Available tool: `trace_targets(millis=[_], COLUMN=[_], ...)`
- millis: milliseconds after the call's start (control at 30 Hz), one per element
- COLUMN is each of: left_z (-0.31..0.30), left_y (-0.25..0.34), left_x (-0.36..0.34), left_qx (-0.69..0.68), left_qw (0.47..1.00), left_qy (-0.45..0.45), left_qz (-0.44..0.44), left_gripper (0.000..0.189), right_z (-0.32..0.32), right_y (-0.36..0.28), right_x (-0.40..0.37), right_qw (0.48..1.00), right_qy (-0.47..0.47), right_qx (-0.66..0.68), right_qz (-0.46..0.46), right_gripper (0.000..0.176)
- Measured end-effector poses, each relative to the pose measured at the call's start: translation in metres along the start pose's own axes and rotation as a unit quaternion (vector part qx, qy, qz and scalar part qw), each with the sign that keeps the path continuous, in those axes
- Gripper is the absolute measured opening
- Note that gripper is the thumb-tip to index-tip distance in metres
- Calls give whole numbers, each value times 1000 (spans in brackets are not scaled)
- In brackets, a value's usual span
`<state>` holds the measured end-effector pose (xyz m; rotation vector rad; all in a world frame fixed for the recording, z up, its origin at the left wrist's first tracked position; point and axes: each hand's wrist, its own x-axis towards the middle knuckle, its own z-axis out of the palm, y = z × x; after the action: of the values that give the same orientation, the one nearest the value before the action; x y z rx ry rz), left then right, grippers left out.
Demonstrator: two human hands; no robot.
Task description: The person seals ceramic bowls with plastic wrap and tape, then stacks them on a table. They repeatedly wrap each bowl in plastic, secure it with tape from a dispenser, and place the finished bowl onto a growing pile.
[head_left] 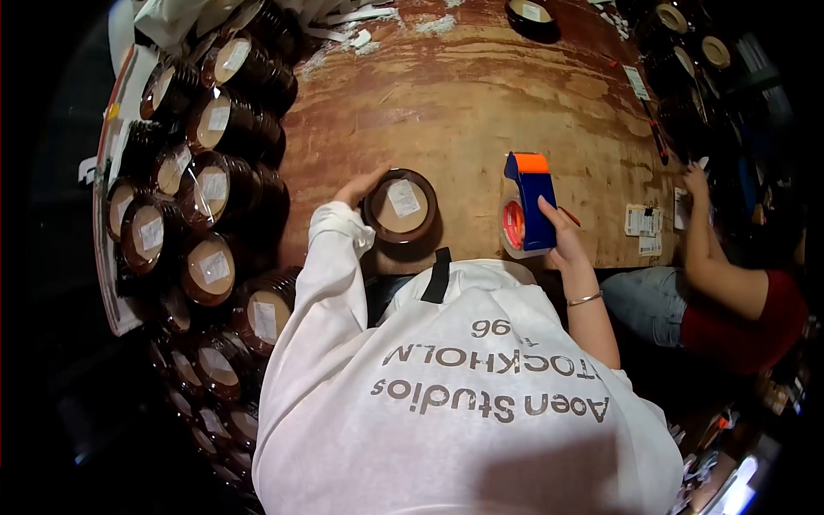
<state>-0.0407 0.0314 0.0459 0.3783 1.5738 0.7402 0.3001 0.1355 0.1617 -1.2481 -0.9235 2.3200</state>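
On the wooden table before me sits a round brown dish bundle (pixel 400 206), topped by a tan disc with a white label. My left hand (pixel 364 186) grips its left rim, the fingers curving along the far edge and partly hidden. A blue tape dispenser (pixel 536 202) with an orange front and a roll of clear tape on a red core is in my right hand (pixel 562 236). That hand is closed around the dispenser's handle, right of the dish bundle and apart from it.
Many similar brown dish bundles (pixel 213 190) are stacked at the left. Another brown dish (pixel 532 17) stands at the table's far edge near white foam scraps (pixel 356 39). Label sheets (pixel 644 221) lie at the right, beside a co-worker's arm (pixel 699 206).
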Motion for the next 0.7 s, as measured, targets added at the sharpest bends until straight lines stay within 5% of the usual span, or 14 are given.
trace_targets(millis=[33, 167, 300, 433, 533, 633, 700], left_z=[4, 18, 34, 37, 49, 56, 56], left_y=[-18, -51, -59, -70, -72, -70, -57], left_x=[1, -3, -17, -7, -9, -20, -38], left_qx=[-158, -310, -375, -408, -431, -469, -473], left_qw=[985, 951, 922, 908, 892, 870, 869], left_qy=[-63, 14, 97, 82, 105, 128, 133], left_qz=[27, 20, 20, 45, 87, 86, 53], left_gripper=[51, 48, 50, 51, 52, 56, 59], right_z=[8, 23, 38, 45, 53, 55, 63], right_y=[-2, -2, -4, -3, 8, 43, 54], right_x=[3, 21, 29, 39, 55, 100, 120], right_qw=[1000, 999, 999, 998, 986, 935, 735], right_qy=[-4, 10, 4, -30, -25, -20, 119], right_qx=[-5, -33, -42, -55, -166, -324, -638], right_qz=[4, -24, -9, 12, -18, -142, -196], right_gripper=[39, 31, 34, 34, 40, 52, 65])
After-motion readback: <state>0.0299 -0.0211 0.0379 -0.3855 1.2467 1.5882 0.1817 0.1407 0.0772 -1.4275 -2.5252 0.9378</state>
